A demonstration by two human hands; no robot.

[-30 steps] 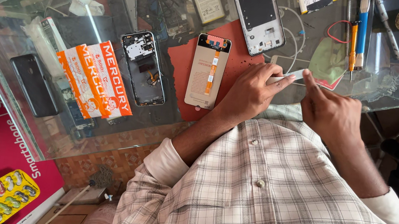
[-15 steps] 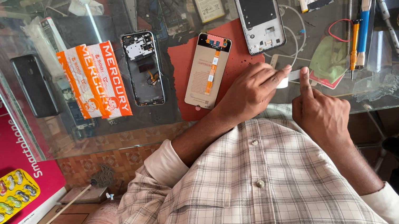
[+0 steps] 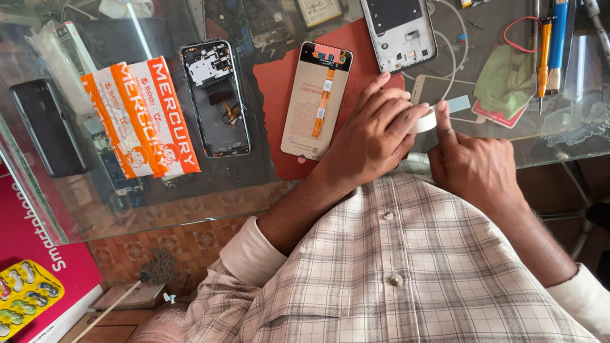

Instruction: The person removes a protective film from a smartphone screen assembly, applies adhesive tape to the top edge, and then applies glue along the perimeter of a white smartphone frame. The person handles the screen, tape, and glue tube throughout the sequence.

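At the near edge of the glass bench (image 3: 606,121), the left hand (image 3: 371,137) closes its fingers (image 3: 399,117) around a small white roll of tape (image 3: 427,121), steadying it against the glass, while the right hand (image 3: 477,166) lays its forefinger on the roll's other side, other fingers curled in; the pairing looks meant to keep the roll from turning. Just left of the hands a phone screen panel (image 3: 316,100) lies back-up on a red mat (image 3: 278,86), within easy reach. An opened phone frame (image 3: 216,98) rests further left beside an orange-and-white packet (image 3: 141,121). Most of the roll is hidden by the fingers, so any free tape end is impossible to make out, and the items beneath the glass blur together.
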